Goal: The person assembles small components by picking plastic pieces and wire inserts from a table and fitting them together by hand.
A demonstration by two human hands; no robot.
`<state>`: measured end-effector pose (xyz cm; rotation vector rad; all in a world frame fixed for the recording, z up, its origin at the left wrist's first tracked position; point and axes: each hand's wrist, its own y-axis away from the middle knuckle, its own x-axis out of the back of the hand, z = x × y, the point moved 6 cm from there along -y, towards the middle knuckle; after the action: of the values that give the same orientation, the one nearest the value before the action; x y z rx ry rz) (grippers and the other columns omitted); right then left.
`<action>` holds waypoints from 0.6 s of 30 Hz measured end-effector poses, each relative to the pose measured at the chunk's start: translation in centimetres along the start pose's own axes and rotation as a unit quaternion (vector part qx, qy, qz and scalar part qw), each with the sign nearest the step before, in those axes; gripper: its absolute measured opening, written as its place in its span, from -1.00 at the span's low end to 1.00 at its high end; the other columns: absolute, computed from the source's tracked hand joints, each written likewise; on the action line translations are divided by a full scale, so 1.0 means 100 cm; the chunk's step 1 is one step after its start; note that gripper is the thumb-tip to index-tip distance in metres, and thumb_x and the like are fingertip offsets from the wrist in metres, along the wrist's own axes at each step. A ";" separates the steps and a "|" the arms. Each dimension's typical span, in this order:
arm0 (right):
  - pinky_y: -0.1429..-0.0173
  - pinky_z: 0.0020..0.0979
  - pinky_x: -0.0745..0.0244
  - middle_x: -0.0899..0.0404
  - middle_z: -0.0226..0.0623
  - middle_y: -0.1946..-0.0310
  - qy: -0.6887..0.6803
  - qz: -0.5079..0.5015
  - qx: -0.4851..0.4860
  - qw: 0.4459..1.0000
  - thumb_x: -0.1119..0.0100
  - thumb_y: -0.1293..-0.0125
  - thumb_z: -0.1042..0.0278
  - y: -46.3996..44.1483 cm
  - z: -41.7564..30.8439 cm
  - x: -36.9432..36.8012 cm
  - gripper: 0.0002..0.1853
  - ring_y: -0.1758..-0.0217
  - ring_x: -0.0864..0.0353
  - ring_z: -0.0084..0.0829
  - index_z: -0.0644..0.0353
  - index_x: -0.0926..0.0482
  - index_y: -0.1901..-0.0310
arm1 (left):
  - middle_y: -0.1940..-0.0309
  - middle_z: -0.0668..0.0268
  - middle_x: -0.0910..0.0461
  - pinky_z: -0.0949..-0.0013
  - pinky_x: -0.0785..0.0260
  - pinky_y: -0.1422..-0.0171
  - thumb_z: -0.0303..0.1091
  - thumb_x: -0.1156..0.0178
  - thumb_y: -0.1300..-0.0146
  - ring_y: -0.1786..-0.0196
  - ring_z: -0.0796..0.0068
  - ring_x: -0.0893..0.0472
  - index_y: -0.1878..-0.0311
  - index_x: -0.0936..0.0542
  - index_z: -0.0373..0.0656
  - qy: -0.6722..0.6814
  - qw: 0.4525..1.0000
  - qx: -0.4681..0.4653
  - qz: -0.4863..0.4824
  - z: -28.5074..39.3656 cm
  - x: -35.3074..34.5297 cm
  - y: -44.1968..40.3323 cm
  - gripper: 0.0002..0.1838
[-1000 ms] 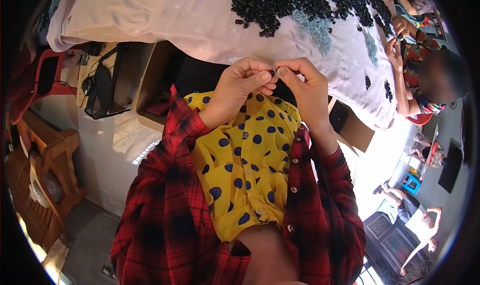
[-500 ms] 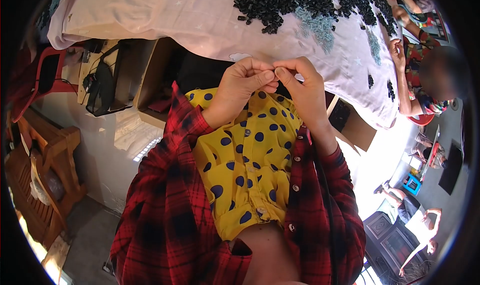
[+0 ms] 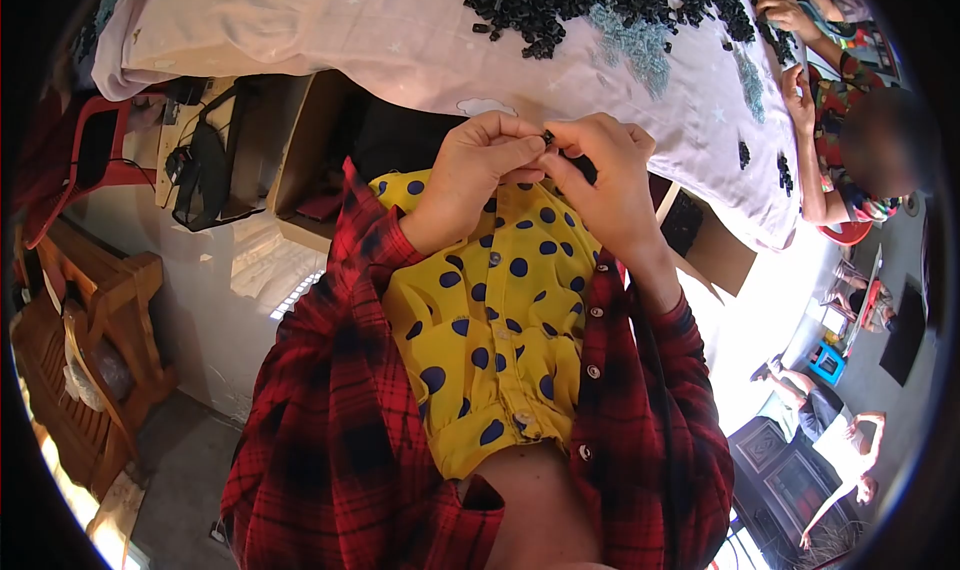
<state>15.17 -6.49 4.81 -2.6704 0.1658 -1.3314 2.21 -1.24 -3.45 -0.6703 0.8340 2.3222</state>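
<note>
My left hand (image 3: 478, 170) and my right hand (image 3: 606, 175) meet in front of my chest, just off the table's near edge. A small black piece (image 3: 547, 139) shows between their fingertips, like the ones piled on the cloth. The left thumb and forefinger pinch it; the right forefinger and thumb close on it from the other side. Its exact shape is mostly covered by fingers. Beyond the hands, a heap of small black pieces (image 3: 560, 5) lies on the pale cloth (image 3: 330, 30), with small bluish-clear pieces (image 3: 632, 55) beside it.
Across the table's right end, a co-worker's hand (image 3: 797, 100) is near the cloth. Small black clusters (image 3: 784, 173) lie by that edge. An open cardboard box (image 3: 300, 160) stands under the table at left, near a red chair (image 3: 95, 155) and wooden bench (image 3: 100, 340).
The black piece has come into view between my fingertips. My right hand has shifted slightly, its fingers rearranged. The co-worker's hands at the right have also moved.
</note>
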 end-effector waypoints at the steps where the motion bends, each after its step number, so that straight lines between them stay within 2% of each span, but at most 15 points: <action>1: -0.27 -0.15 -0.16 -0.62 -0.46 0.27 0.000 0.000 -0.001 1.000 -0.36 -0.30 0.35 0.000 -0.002 0.000 -0.77 0.12 -0.60 -0.35 0.05 -0.66 0.02 | 0.12 0.22 -0.73 0.50 -0.63 -0.04 -0.41 -0.27 -0.46 0.12 0.49 -0.75 0.02 -0.63 -0.31 0.003 1.000 0.006 0.000 -0.001 0.000 0.000 -0.83; 3: -0.28 -0.11 -0.14 -0.59 -0.45 0.23 0.082 0.023 0.052 0.995 -0.40 -0.24 0.30 0.001 -0.012 0.002 -0.68 0.07 -0.58 -0.33 0.03 -0.62 -0.03 | 0.13 0.25 -0.73 0.51 -0.62 -0.03 -0.40 -0.26 -0.46 0.12 0.51 -0.74 0.02 -0.63 -0.30 0.002 1.000 0.017 -0.007 0.000 -0.001 0.002 -0.83; 6: -0.28 -0.10 -0.14 -0.56 -0.42 0.22 0.128 0.023 0.067 0.989 -0.42 -0.20 0.28 0.001 -0.012 -0.001 -0.66 0.06 -0.57 -0.33 0.04 -0.61 -0.01 | 0.15 0.27 -0.72 0.51 -0.61 -0.04 -0.38 -0.25 -0.47 0.12 0.53 -0.74 0.02 -0.64 -0.29 -0.002 1.000 0.025 -0.007 0.001 -0.002 0.003 -0.82; 14: -0.29 -0.10 -0.14 -0.56 -0.41 0.24 0.167 0.039 0.073 0.982 -0.39 -0.19 0.34 0.000 -0.017 0.001 -0.72 0.09 -0.57 -0.33 0.09 -0.62 0.06 | 0.15 0.26 -0.72 0.49 -0.62 -0.04 -0.34 -0.24 -0.50 0.12 0.51 -0.74 -0.02 -0.64 -0.29 -0.007 1.000 0.000 -0.013 0.001 -0.002 0.001 -0.79; 16: -0.29 -0.10 -0.14 -0.56 -0.40 0.25 0.169 0.044 0.076 0.982 -0.38 -0.19 0.35 0.000 -0.018 0.001 -0.73 0.10 -0.57 -0.34 0.10 -0.62 0.07 | 0.14 0.30 -0.72 0.41 -0.65 -0.08 -0.33 -0.19 -0.54 0.09 0.47 -0.75 0.00 -0.65 -0.26 0.011 0.997 0.068 -0.035 -0.001 -0.006 0.002 -0.81; 18: -0.30 -0.10 -0.14 -0.55 -0.39 0.26 0.178 0.046 0.077 0.980 -0.37 -0.19 0.37 0.001 -0.018 0.001 -0.73 0.11 -0.57 -0.33 0.12 -0.62 0.07 | 0.14 0.30 -0.73 0.41 -0.65 -0.07 -0.29 -0.19 -0.54 0.09 0.48 -0.75 0.01 -0.66 -0.26 0.008 0.995 0.083 -0.052 -0.007 -0.001 0.000 -0.78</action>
<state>13.82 -6.74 5.95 -2.2505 0.2127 -1.7052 2.45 -1.69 -3.88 -0.6458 0.9647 2.1301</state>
